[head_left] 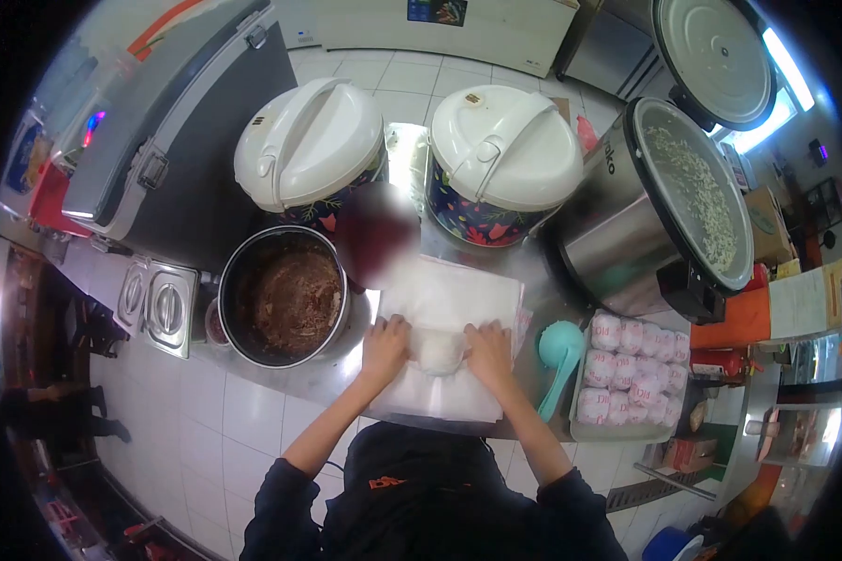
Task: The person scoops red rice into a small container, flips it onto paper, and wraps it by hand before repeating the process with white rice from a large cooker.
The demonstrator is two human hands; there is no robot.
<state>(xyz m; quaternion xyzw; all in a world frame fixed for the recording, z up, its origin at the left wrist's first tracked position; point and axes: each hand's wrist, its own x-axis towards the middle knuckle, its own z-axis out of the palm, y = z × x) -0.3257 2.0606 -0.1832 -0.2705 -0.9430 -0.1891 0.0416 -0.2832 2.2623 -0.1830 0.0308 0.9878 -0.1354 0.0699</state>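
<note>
A white mound of rice (pixel 438 352) sits on a stack of white wrapping paper (pixel 458 290) at the front of the metal counter. My left hand (pixel 386 349) is closed at the left side of the mound, its curled fingers on the paper. Opposite it, my right hand (pixel 489 352) pinches the paper close to the mound's right side. A turquoise rice scoop (pixel 559 360) lies to the right of the paper. Beyond it, a tray (pixel 627 433) holds several round bundles wrapped in printed white paper (pixel 617 371).
On the left stands a dark pot with brown residue (pixel 285 294), beside lidded steel containers (pixel 168 309). Two white-lidded rice warmers (pixel 313 140) stand at the back, near a grey cooler (pixel 196 122). An open steel cooker (pixel 617 215) stands right. A blurred dark red object (pixel 370 234) is behind the paper.
</note>
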